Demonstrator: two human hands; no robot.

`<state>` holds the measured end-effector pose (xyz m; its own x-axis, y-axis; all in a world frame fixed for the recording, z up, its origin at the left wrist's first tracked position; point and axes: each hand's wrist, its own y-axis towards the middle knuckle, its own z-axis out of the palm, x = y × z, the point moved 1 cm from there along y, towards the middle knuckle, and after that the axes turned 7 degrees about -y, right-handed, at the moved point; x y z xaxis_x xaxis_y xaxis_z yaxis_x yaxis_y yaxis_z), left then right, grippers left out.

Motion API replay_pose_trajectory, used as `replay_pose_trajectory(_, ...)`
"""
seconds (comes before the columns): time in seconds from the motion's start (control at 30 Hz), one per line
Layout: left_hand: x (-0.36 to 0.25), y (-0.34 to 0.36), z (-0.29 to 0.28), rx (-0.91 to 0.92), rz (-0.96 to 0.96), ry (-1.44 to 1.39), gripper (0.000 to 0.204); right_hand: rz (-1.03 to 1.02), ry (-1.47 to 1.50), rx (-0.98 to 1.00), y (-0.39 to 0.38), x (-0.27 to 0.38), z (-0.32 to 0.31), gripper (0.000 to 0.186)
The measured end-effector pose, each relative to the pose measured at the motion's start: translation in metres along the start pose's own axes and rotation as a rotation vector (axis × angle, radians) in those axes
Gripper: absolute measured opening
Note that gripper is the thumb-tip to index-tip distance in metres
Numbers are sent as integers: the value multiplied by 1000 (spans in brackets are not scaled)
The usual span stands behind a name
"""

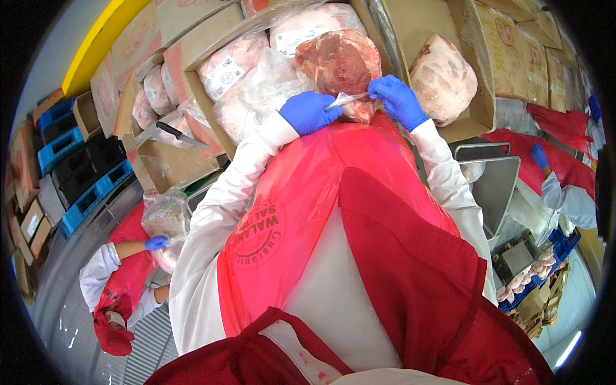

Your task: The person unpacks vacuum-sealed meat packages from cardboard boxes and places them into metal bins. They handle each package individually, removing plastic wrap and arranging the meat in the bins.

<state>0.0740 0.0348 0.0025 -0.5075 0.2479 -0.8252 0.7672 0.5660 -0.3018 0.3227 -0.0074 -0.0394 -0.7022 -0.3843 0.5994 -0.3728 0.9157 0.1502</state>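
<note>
My left hand (311, 112), in a blue glove, is closed on one end of a thin whitish strip (348, 99). The strip could be plastic film or trimmed fat; I cannot tell which. The fingers of my right hand (398, 101), also gloved in blue, pinch its other end. Just beyond both hands lies a large red cut of meat (337, 61), its near edge close to my fingers. Crumpled clear plastic (273, 77) sits beside my left hand. Wrapped meat packs with white labels (231, 70) fill the cardboard box (192, 80) behind it.
To the right, a pale piece of meat (443, 80) lies in another cardboard box (471, 122). A black-handled knife (183, 135) rests among boxes on the left. Blue and black pallets (80, 173) are stacked farther left. Co-workers in red aprons stand at left (125, 276) and right (564, 160).
</note>
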Motion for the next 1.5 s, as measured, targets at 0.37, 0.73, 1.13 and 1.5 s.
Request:
replay_pose_trajectory(0.37,3,1,5,2,-36,-13,27,145,-65,23,-40,-3,-30,19)
replay_pose_trajectory(0.73,1,0,5,10,-50,4,30,1,-95,-66,-9,8,15,13)
replay_pose_trajectory(1.13,1,0,6,13,-63,-33,29,50,-145,-67,-23,7,-12,18)
replay_pose_trajectory(1.5,-3,0,7,-12,-33,-11,28,47,-186,-115,-5,21,16,11)
